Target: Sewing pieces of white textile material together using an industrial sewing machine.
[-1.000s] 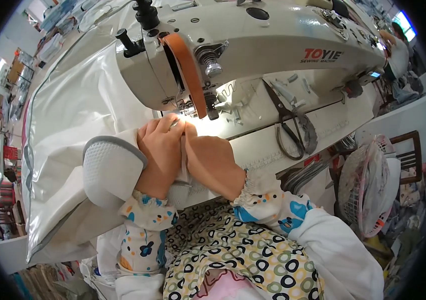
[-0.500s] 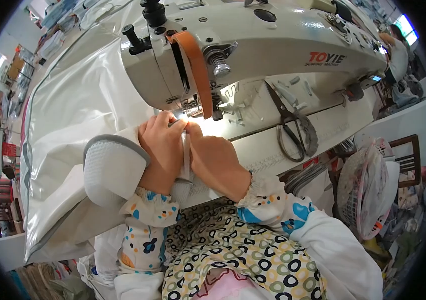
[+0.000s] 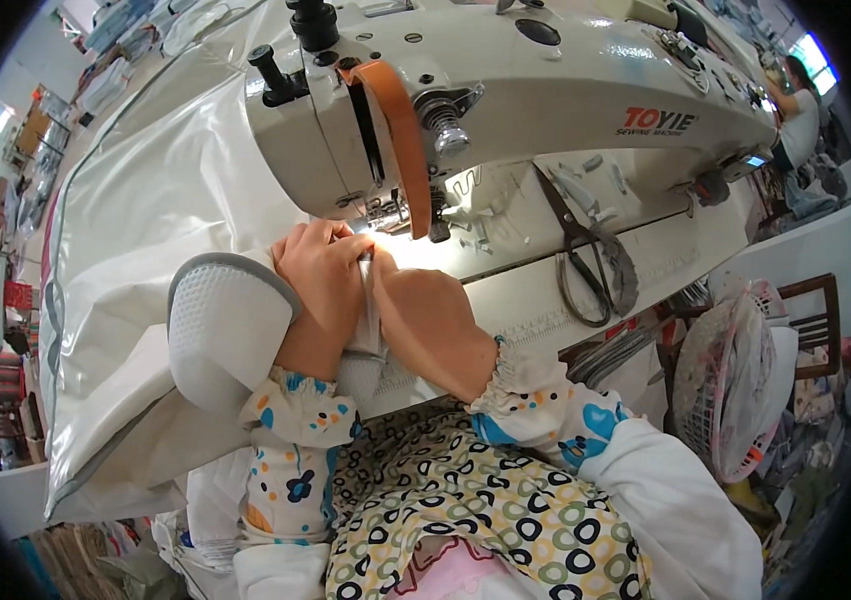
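A white sewing machine (image 3: pixel 536 80) with an orange strip (image 3: pixel 398 140) down its front stands over the work. Glossy white fabric (image 3: pixel 146 190) with grey edging spreads to the left. My left hand (image 3: pixel 321 280) has its fingers closed on the fabric edge, just before the lit presser foot (image 3: pixel 383 214). Close against it, my right hand (image 3: pixel 431 320) pinches the same edge; its fingertips are partly hidden. A pale folded strip (image 3: pixel 370 325) of the fabric runs down between my hands. A white textured flap with a grey border (image 3: pixel 226 325) curls up beside my left wrist.
Black scissors (image 3: pixel 576 235) lie on the machine bed right of the needle, among fabric scraps (image 3: pixel 481 215). A pink basket (image 3: pixel 726 380) with a plastic-wrapped bundle stands at the right, near a wooden chair (image 3: pixel 816 325). Another person (image 3: pixel 801 115) sits at the far right.
My hands stay at the presser foot, the left fingers slightly more bunched. The view has shifted a little. The far person's head now shows more.
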`<state>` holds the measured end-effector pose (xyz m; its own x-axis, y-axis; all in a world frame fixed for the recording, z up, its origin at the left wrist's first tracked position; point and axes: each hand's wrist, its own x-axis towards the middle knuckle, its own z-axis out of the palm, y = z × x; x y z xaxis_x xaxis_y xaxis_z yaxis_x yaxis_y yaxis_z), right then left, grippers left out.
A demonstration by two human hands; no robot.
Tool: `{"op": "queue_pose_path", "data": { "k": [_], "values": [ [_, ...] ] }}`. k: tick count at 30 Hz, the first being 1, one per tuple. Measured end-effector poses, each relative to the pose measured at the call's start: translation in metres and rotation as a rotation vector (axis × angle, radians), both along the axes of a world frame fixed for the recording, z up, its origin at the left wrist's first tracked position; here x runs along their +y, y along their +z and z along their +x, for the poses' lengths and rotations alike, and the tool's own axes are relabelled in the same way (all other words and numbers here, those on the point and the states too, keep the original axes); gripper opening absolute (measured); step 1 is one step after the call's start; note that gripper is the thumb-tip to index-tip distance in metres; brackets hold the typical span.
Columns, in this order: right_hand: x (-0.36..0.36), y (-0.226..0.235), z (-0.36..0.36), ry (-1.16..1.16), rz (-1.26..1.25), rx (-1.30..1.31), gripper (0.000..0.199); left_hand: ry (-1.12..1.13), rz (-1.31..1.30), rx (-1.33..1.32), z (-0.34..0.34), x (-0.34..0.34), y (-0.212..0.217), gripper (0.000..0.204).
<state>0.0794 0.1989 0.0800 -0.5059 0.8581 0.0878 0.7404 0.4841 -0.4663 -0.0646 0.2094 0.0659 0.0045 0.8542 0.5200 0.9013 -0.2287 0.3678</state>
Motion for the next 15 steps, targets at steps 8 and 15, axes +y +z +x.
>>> {"op": "queue_pose_path", "data": {
  "k": [8, 15],
  "values": [
    [0.003, -0.002, 0.004, -0.051, 0.033, 0.092, 0.031, 0.045, -0.041, 0.199, 0.005, 0.0, 0.004, 0.017],
    [0.011, -0.015, 0.014, -0.078, 0.036, 0.15, 0.024, -0.025, -0.071, 0.121, 0.005, 0.004, 0.001, 0.019]
  ]
}}
